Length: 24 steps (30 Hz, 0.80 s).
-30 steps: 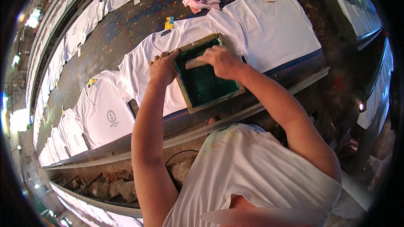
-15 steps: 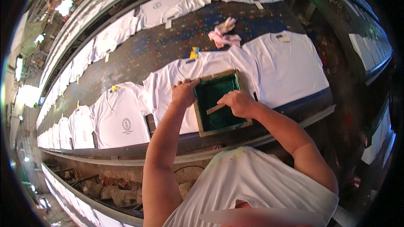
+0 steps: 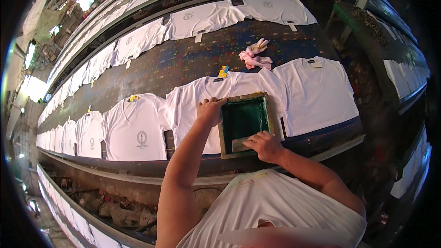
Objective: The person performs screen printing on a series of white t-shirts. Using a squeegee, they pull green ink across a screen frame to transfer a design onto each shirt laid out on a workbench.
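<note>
- wooden frame (image 3: 245, 96), green inside: on a white shirt (image 3: 190, 110), just right of the left hand (image 3: 210, 111)
- left hand: half curled at the frame's far left corner; cannot tell if gripping
- right hand (image 3: 265, 147): closed on a flat squeegee (image 3: 239, 145), which pokes out leftward inside the frame's near end
- pink cloth (image 3: 254, 57): beyond the frame

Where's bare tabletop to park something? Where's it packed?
Widest: dark tabletop between the near shirts and far shirts, left of the pink cloth. Smaller: right of the cloth, between the rows' end shirts. Crowded: near side, shirts side by side, frame on one, left hand at its rim, right hand holding the squeegee inside.
</note>
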### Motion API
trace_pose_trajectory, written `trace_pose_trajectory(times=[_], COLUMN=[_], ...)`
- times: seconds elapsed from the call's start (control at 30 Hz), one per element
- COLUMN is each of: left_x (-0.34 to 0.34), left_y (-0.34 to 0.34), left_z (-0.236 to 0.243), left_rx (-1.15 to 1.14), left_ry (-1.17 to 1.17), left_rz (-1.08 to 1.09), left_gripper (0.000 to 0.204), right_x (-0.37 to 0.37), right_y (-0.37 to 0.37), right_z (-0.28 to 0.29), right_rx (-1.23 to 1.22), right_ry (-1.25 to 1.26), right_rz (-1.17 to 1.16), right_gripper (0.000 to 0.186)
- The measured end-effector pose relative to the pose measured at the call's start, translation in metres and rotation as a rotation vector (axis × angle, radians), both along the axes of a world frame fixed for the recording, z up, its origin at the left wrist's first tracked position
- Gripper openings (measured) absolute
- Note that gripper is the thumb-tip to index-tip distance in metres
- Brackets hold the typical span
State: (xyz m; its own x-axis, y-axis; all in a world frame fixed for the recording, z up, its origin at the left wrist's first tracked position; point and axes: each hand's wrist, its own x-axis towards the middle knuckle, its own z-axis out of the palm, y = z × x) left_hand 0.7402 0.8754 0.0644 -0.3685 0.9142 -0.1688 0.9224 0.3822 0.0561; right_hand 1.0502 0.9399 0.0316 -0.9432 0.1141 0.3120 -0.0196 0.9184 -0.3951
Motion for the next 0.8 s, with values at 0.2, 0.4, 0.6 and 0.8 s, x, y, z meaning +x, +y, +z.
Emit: trace_pose_trajectory(times=[0.2,0.4,0.6,0.8], left_x=[0.004,0.003,-0.004,-0.001], left_y=[0.001,0.003,0.002,-0.005], left_z=[0.006,0.0,-0.007,-0.007], left_rx=[-0.03,-0.045,-0.012,0.069], left_ry=[0.017,0.022,-0.039,0.031], left_rz=[0.0,0.027,0.023,0.02], left_gripper=[0.081,0.08,0.075,0.089], right_x=[-0.035,-0.091,-0.056,-0.009], right_y=[0.062,0.104,0.06,0.001], right_z=[0.0,0.006,-0.005,-0.005], right_rx=[-0.159,-0.068,0.056,0.0], right_ry=[-0.086,0.032,0.04,-0.033], right_rz=[0.05,-0.149,-0.111,-0.085], right_gripper=[0.047,0.046,0.043,0.046])
